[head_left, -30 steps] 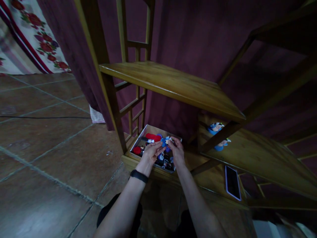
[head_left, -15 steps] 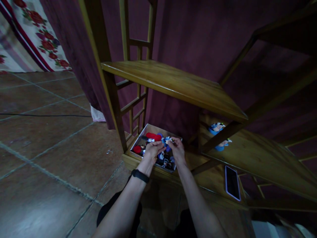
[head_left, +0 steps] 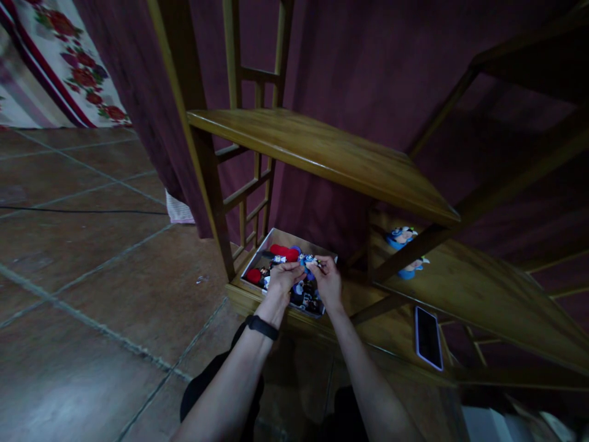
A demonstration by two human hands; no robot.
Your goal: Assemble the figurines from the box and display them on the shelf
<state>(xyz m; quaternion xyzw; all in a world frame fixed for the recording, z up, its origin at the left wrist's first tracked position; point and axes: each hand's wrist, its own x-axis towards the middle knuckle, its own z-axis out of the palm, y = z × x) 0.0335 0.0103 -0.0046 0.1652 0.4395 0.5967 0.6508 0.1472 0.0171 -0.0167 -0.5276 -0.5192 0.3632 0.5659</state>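
Here, the left hand and right hand together pinch a blue figurine over the box. A phone lies to the right.

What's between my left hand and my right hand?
The head view shows a small blue and white figure, held by your left hand and right hand, over the box.

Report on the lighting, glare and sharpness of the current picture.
Head view: dim overall, the purple curtain fading darkest at upper right; head view: a pale glare patch on the tiled floor at lower left; head view: the blue-and-white figure between left hand and right hand shows too small for fine detail.
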